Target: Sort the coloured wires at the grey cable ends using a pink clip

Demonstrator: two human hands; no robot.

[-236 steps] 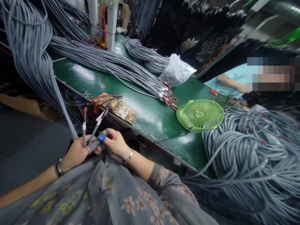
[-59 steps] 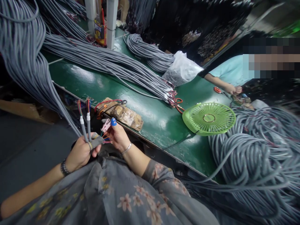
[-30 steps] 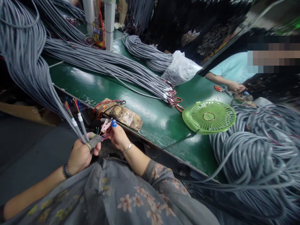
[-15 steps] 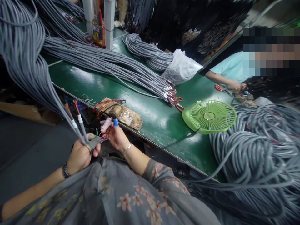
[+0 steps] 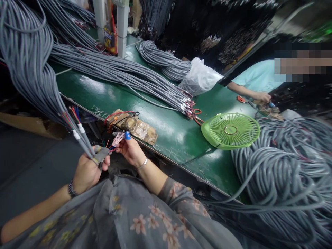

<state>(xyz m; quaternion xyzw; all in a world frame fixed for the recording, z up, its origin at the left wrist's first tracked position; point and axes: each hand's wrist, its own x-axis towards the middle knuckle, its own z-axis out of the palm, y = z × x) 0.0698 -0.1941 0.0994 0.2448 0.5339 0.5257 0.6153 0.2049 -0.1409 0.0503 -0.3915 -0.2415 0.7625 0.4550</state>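
My left hand [image 5: 88,171] is wrapped round a pair of grey cables [image 5: 84,142], its thumb and a finger in worn grey coverings. White sleeves [image 5: 76,134] and fanned coloured wires show at the cables' upper ends. Thin coloured wires [image 5: 112,148] stick out past the left fingertips. Fingers of my right hand [image 5: 131,152] close on these wires; a blue cover [image 5: 127,135] sits on one fingertip and a pinkish wrap [image 5: 118,138] on another. Just beyond both hands, a worn wooden block [image 5: 141,129] with red and black leads lies at the table edge.
Long grey cable bundles [image 5: 116,71] lie across the green table [image 5: 166,133]. A green fan [image 5: 230,129] stands to the right, before a large cable heap [image 5: 282,169]. A clear plastic bag [image 5: 201,77] covers one coil's end. Across the table, a co-worker's hand [image 5: 261,97] works near orange-handled scissors [image 5: 241,99].
My right hand has come slightly closer to the left, its fingers now on the wires. The held cables have shifted slightly left and down. The co-worker's hand has moved a little.
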